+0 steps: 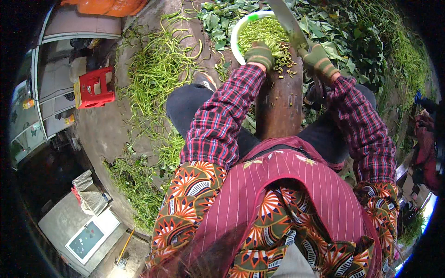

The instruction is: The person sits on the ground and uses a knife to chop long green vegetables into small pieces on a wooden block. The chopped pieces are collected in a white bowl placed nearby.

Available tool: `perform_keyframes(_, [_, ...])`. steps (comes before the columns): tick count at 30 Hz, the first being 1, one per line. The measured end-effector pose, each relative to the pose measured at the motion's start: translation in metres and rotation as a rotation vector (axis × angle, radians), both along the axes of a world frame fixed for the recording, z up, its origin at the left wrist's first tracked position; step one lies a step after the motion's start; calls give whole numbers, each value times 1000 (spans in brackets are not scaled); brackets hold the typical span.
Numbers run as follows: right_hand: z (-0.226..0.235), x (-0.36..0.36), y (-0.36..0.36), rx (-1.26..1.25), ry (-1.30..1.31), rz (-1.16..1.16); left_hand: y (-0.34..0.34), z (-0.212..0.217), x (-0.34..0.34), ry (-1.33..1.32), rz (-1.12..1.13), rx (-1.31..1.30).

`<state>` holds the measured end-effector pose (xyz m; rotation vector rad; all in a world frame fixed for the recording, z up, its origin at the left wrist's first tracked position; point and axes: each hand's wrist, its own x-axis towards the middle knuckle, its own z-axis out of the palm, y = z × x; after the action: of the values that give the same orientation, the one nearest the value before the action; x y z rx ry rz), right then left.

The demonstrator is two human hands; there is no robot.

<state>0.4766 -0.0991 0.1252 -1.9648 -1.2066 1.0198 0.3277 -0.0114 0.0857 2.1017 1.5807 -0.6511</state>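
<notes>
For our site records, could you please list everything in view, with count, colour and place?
Bowl: one, white, top centre
Board: one, brown, between the legs
Knife: one, grey, right of the bowl
Chopped pieces: many, green, in the bowl and on the board
Long stems: many, light green, ground at left
Leaves: many, green, top and upper right
Stool: one, red, upper left
Framed panels: several, white and grey, left side
Stick: one, yellow, lower left
Edge items: too unclear to name
Apron: one, dark pink, centre
Sleeves: two, plaid, beside the apron
Legs: two, dark trousers, either side of the board
Left hand: one, green striped glove, at the bowl
Right hand: one, green striped glove, holding the knife
</notes>
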Motion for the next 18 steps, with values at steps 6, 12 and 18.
perform_keyframes(6, [10, -24, -12, 22, -67, 235, 3, -73, -9, 247, -668, 102])
perform_keyframes(12, [12, -33, -10, -133, -160, 391, -5, -76, -27, -33, -462, 264])
perform_keyframes(18, [17, -28, -4, -155, -230, 424, -6, -31, -20, 42, -142, 42])
